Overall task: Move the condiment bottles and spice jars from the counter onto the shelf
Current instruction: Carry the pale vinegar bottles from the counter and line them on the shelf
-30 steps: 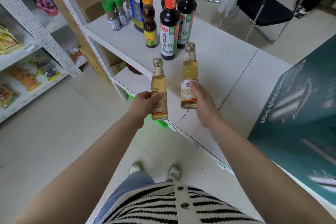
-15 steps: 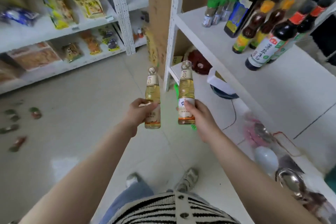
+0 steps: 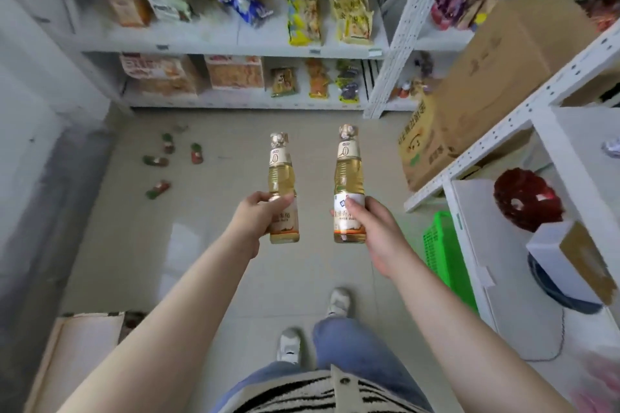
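Left hand [image 3: 258, 216] clamped round left bottle [image 3: 281, 178], right hand [image 3: 372, 228] round right bottle [image 3: 349, 174]; both upright, apart, above floor [image 3: 214, 211]; shelves [image 3: 235, 40] far.

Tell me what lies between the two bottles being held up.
Nothing. In the head view, only bare floor tile shows in the gap between the left bottle and the right bottle; they are held upright and apart.

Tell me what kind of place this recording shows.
Probably a small shop or its stockroom: white metal shelves stocked with snack packets, a cardboard box, and a green basket on the tiled floor.
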Demonstrator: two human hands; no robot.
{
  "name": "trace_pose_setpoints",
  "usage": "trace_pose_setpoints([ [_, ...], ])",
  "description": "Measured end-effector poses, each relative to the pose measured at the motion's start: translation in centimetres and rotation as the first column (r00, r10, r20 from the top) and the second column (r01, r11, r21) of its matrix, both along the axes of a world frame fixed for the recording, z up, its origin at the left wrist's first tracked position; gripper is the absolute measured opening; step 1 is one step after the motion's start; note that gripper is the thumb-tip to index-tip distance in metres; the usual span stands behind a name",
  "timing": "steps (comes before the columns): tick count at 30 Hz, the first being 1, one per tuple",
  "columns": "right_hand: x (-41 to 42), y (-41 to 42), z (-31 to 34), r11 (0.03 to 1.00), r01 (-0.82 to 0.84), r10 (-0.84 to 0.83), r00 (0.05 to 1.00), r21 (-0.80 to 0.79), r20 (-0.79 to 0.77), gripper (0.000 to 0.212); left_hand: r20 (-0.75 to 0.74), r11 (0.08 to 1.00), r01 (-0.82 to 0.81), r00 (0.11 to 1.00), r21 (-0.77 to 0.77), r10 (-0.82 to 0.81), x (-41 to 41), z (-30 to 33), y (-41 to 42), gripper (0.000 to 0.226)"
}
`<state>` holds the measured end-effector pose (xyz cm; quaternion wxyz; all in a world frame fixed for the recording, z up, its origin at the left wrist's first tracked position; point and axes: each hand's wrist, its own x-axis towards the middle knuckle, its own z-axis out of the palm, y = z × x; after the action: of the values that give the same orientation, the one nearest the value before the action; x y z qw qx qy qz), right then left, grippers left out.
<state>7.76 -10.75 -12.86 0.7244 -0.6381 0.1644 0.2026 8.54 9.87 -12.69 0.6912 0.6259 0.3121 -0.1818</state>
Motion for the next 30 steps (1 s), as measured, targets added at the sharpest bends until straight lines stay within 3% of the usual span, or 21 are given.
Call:
trace_pose_setpoints([
  [11, 18.4, 9.0, 0.5, 0.946, -0.325, 0.325, 0.946, 0.016, 0.016, 0.031, 0.031, 0.943, -0.330, 0.944, 0.034, 0.329, 11.8, 1.1, 7.8, 0.048],
  [18, 27.5, 17.2, 1.8, 0.864, -0.504, 0.503, 0.862, 0.002, 0.059, 0.025, 0.041, 0.862, -0.503, 0.865, 0.061, 0.501, 17.2, 1.7, 14.7, 0.044],
  [24, 34.1, 25.7, 1.3, 0.815, -0.580, 0.579, 0.813, -0.007, 0.065, 0.030, 0.038, 0.822, -0.568, 0.823, 0.038, 0.567, 22.8, 1.1, 22.5, 0.041],
  [30, 41.2, 36.0, 1.5, 0.828, -0.560, 0.559, 0.825, -0.019, 0.083, 0.027, 0.052, 0.823, -0.567, 0.823, 0.022, 0.566, 30.6, 1.8, 33.2, 0.044],
])
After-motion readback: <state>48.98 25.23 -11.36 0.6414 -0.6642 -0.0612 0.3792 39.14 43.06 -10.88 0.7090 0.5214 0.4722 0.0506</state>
